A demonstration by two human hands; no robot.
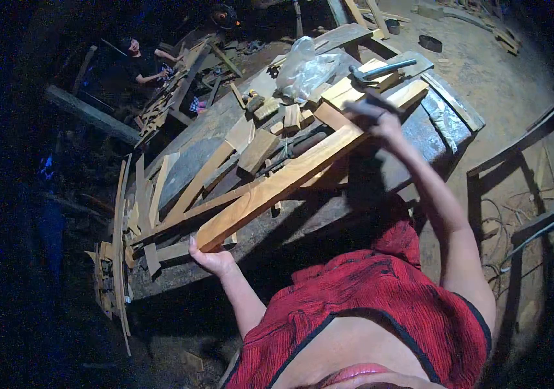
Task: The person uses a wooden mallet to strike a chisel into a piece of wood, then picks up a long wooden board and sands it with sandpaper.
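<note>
Left hand (211, 259): grip closed around the near end of a long wooden plank (283, 183).
Right hand (380, 120): fingers curled over the plank's far end, near the stacked boards; grip closed on it.
Plank: lies diagonally across the desk (419, 136), near end projecting past the desk edge, far end close to a hammer (380, 70).
Hammer: rests on pale boards at the desk's far corner, apart from both hands.
Plastic bag (303, 68): crumpled, just left of the hammer.
Offcuts (257, 149): small blocks and strips scattered mid-desk.
Curved slats (120, 246): stacked at the desk's left end.
Background: another person (144, 61) sits among timber.
</note>
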